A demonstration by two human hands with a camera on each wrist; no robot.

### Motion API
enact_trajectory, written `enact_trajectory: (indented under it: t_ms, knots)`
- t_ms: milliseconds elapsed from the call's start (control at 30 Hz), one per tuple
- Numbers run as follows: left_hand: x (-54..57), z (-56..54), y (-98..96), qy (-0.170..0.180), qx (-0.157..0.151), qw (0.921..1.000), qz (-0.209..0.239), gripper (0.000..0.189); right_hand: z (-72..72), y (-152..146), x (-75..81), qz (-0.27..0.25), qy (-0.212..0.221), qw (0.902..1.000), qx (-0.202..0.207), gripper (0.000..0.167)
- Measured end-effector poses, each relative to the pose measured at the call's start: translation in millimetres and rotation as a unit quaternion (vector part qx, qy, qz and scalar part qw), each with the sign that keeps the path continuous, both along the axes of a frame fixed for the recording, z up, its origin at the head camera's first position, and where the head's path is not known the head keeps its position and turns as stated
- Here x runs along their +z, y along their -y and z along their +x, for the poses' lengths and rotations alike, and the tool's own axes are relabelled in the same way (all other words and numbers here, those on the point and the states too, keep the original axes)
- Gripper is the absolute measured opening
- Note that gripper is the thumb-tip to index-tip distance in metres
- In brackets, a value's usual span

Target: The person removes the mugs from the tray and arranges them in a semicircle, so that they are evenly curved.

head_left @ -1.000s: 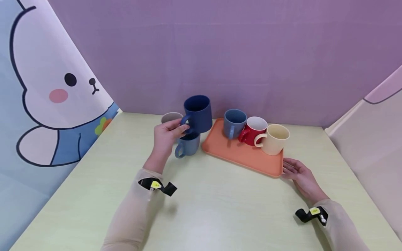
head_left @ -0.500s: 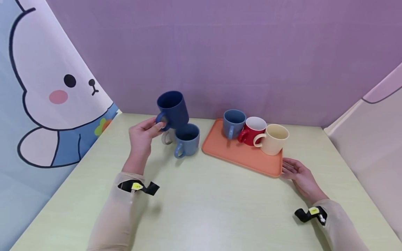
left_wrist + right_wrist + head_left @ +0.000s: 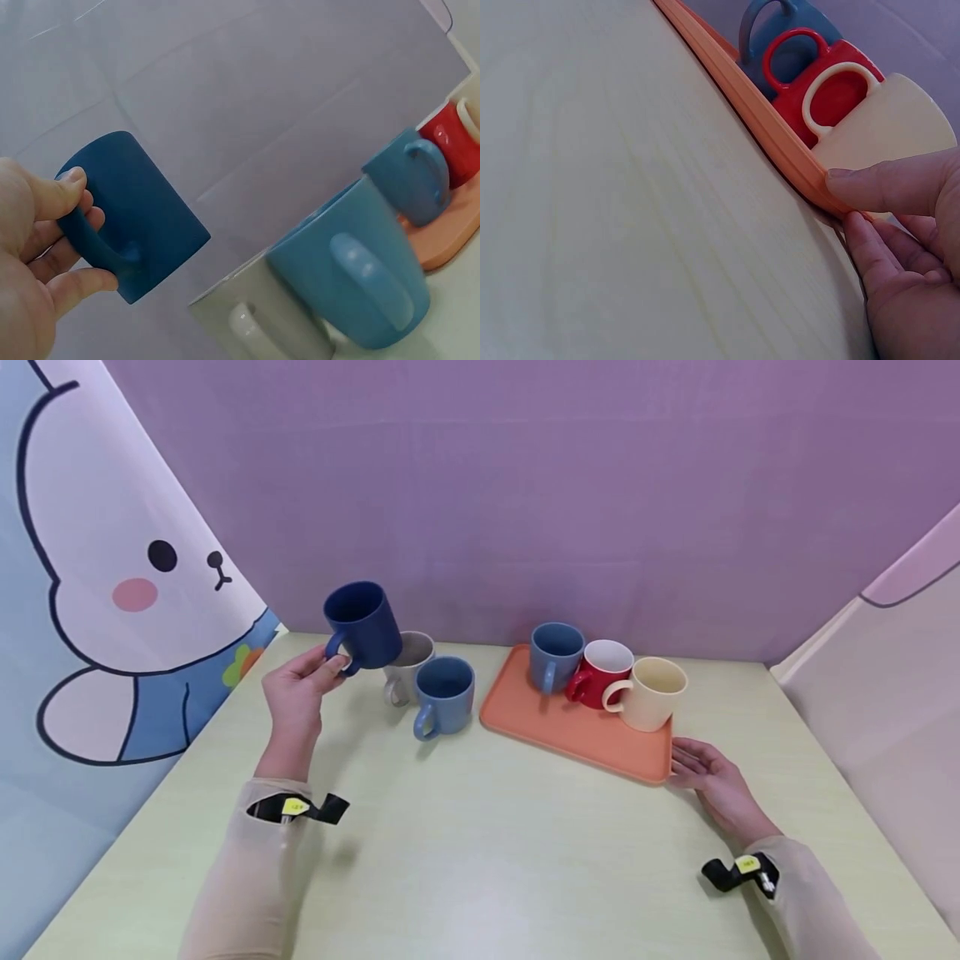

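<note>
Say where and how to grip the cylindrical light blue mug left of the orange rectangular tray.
Probably its handle, from the near left: the light blue mug stands upright with that loop jutting that way, while the cylindrical grey mug crowds its far left. The left hand, holding the cylindrical navy mug, isn't free.

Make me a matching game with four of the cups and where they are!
1. dark blue mug
2. red mug
3. cream mug
4. grey mug

A. on the tray, nearest the right hand
B. on the table, off the tray
C. held up by the left hand
D. on the tray, middle of the row

Pairs: 1-C, 2-D, 3-A, 4-B
</note>
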State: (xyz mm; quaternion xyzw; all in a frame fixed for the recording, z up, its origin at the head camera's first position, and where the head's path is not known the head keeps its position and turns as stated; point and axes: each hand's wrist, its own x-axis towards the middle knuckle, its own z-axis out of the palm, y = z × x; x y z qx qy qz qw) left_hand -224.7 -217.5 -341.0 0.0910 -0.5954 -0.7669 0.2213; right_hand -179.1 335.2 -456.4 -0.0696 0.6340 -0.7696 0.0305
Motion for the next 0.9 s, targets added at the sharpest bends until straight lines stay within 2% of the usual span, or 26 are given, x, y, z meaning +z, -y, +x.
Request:
enact_trajectory:
  t_ms: [300, 567, 900]
  knots:
    - [-7.2, 0.1, 18.6, -0.007, 0.029, 0.9995, 0.012, 0.027, -1.3, 0, -2.0, -0.003, -0.008, 1.0000, -0.001, 0.052]
    - [-19.2, -1.4, 30.3, 0.029, 0.046, 0.9984, 0.018, 0.033, -2.8, -1, -3.3, -0.002, -0.006, 1.0000, -0.003, 0.051]
    - [-39.2, -7.8, 35.2, 0.066, 0.053, 0.9964, -0.011, 0.034, -2.1, -1, -5.9, -0.016, -0.017, 0.9997, 0.000, 0.052]
